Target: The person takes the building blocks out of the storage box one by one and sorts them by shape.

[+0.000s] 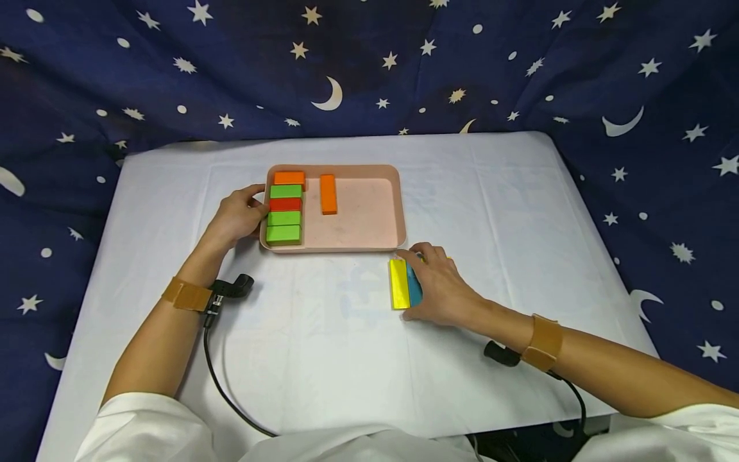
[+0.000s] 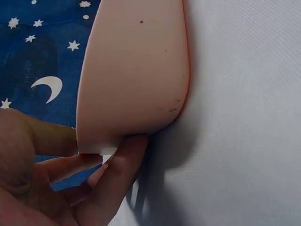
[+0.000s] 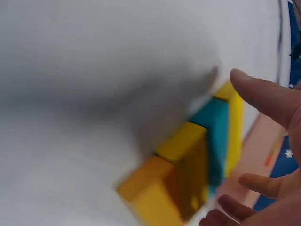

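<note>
My left hand (image 1: 239, 215) holds the left end of a pink tray (image 1: 369, 240), its fingers and thumb around the edge. In the left wrist view, one fingertip lies against the tray's (image 2: 136, 70) outer wall near the corner. My right hand (image 1: 441, 289) reaches over a row of blocks on the table, thumb and fingers spread apart at opposite ends. A yellow block (image 1: 398, 284) and a blue block (image 1: 414, 287) show beside it. The right wrist view adds another yellow block (image 3: 188, 146) and an orange-yellow block (image 3: 150, 188) in that row.
Along the tray's left side lie a column of blocks: an orange block (image 1: 289, 178), a red block (image 1: 285, 204) and several green blocks (image 1: 283, 235). A separate orange block (image 1: 328, 194) stands lengthwise in the tray. Cables run from both wrist cameras; a starry curtain (image 1: 369, 70) hangs behind the table.
</note>
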`<state>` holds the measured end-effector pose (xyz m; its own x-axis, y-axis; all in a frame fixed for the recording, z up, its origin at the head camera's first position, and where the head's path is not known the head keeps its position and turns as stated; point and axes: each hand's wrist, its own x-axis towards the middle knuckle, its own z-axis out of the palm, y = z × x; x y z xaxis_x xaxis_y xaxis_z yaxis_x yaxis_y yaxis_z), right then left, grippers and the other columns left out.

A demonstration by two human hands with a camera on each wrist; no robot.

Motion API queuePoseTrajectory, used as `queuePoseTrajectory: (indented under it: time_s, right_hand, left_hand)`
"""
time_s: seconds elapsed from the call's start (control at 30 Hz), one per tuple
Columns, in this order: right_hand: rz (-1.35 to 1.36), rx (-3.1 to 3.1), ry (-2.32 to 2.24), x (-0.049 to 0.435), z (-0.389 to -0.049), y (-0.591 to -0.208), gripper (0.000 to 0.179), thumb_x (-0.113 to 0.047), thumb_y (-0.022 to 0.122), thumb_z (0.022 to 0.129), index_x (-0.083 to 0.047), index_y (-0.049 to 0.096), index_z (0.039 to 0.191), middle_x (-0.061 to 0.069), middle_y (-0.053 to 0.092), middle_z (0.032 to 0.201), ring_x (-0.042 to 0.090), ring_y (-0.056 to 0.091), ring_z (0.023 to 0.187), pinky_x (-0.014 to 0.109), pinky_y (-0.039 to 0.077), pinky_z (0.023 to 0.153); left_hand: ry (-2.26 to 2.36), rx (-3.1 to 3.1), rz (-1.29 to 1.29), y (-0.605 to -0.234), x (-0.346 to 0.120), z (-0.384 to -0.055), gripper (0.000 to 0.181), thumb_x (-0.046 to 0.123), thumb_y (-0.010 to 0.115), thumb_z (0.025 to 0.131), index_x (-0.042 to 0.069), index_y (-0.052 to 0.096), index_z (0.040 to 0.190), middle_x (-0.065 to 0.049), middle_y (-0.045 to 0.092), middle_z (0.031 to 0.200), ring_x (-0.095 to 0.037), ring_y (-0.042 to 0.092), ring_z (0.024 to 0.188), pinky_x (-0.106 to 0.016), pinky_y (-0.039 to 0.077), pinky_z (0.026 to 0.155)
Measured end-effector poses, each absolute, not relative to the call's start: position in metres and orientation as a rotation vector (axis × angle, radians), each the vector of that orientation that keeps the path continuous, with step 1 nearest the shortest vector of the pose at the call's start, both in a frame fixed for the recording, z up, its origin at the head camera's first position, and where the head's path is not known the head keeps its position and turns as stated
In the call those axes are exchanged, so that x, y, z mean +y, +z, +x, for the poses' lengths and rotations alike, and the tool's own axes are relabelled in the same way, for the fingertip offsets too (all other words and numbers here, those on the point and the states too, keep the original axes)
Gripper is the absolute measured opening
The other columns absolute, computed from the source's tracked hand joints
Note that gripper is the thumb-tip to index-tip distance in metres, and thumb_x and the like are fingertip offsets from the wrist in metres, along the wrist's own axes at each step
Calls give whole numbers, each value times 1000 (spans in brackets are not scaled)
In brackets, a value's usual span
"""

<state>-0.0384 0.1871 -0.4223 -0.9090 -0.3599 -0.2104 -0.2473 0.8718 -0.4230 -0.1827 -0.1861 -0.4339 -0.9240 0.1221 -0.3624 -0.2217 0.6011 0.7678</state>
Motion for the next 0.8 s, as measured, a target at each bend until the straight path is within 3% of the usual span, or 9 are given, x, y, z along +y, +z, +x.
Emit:
queuePoseTrajectory:
  time_s: [0.17,0.4,0.6,0.8]
  right_hand:
    - [-480,2713,-694,177,-54,-396,83,-29,94,77,-7,53,145,15,54,140,36,54,125,50,50,104]
    - [-582,2665,-931,155,-105,-377,50,-14,84,88,-5,61,131,15,64,129,32,65,110,43,59,90]
    - [-467,2577,-1119,131,-158,-391,49,-9,84,85,-3,64,129,18,65,130,32,67,112,40,60,94]
    - [-415,2574,-1141,106,-196,-406,59,-7,86,82,-3,61,136,16,60,139,34,58,125,41,53,105]
  left_hand:
    - [1261,2457,-74,-436,-187,-182,58,14,49,106,10,35,163,-21,58,114,-14,66,72,-28,62,63]
    - [1275,2462,-58,-437,-189,-183,58,13,50,105,11,38,162,-21,61,113,-12,66,67,-33,64,64]
    - [1296,2432,-76,-439,-190,-186,58,13,50,105,12,38,162,-20,60,113,-12,65,64,-32,63,62]
    - [1307,2428,-93,-438,-190,-186,58,12,50,105,12,39,161,-19,60,111,-13,63,64,-31,62,60]
